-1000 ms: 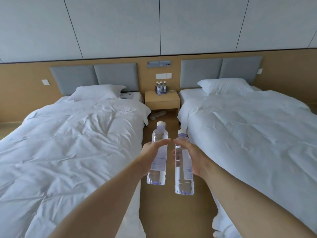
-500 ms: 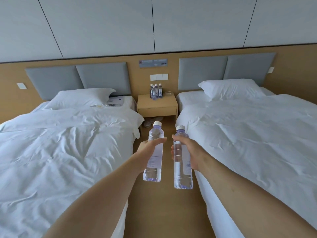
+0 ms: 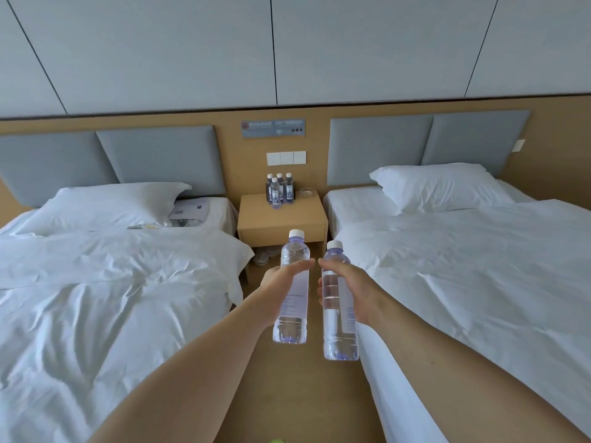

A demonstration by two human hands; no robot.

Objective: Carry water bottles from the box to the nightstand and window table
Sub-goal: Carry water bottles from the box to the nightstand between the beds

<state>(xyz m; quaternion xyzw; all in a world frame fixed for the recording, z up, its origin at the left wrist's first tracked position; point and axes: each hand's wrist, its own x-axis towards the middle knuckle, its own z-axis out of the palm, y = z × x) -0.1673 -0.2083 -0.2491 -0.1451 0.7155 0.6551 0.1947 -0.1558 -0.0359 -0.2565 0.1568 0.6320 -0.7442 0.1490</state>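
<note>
Left bed [image 3: 105, 302]: white duvet, rumpled; one pillow [image 3: 108, 204] at the grey headboard; a flat printed item [image 3: 188, 211] lay beside the pillow.

Left hand [image 3: 281, 284]: fingers wrapped round the left bottle [image 3: 292, 294], clear, white cap, held upright over the aisle floor [image 3: 294, 394].

Nightstand [image 3: 283, 219]: wooden, between the beds, against the wall. Four bottles [image 3: 279, 190] stood grouped at its rear; a small glass dish [image 3: 307, 192] just beside them. Footwear [image 3: 265, 255] showed underneath.

Right hand [image 3: 355, 290]: fingers wrapped round the right bottle [image 3: 337, 310], same type, upright, just beside the other and slightly lower.

Right bed [image 3: 463, 266]: white duvet, smoother; one pillow at the headboard.
</note>
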